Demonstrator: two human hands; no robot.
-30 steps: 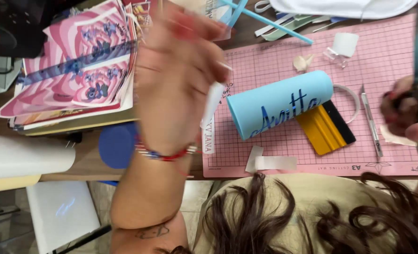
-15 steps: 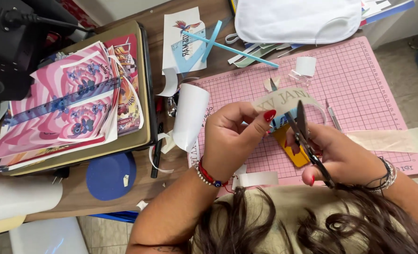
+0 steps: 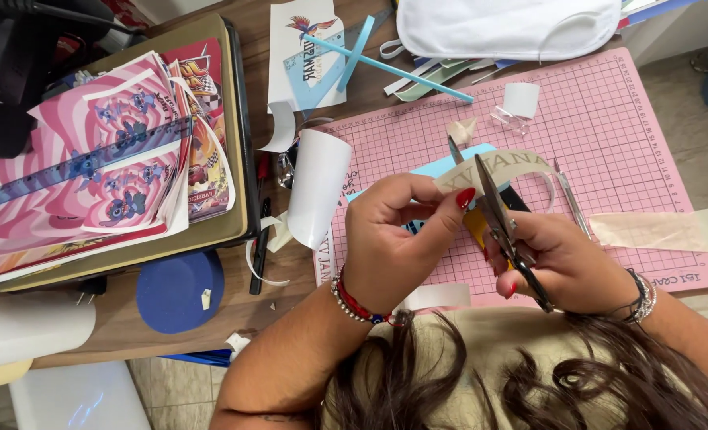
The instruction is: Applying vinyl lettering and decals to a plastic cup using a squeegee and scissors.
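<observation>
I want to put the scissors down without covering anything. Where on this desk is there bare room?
The pink gridded cutting mat is bare on its right half, between the small white paper square and the beige tape strip. The mat's middle is crowded under both hands, and the left of the desk is filled by the stack of pink printed sheets.

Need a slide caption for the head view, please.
Left hand holds a lettered strip while right hand cuts with scissors.

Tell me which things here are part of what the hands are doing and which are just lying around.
In use:
left hand
right hand
scissors
lettered strip
pink cutting mat

Lying about:
white roll
stack of pink prints
blue disc
white cloth pouch
light blue stick
</observation>
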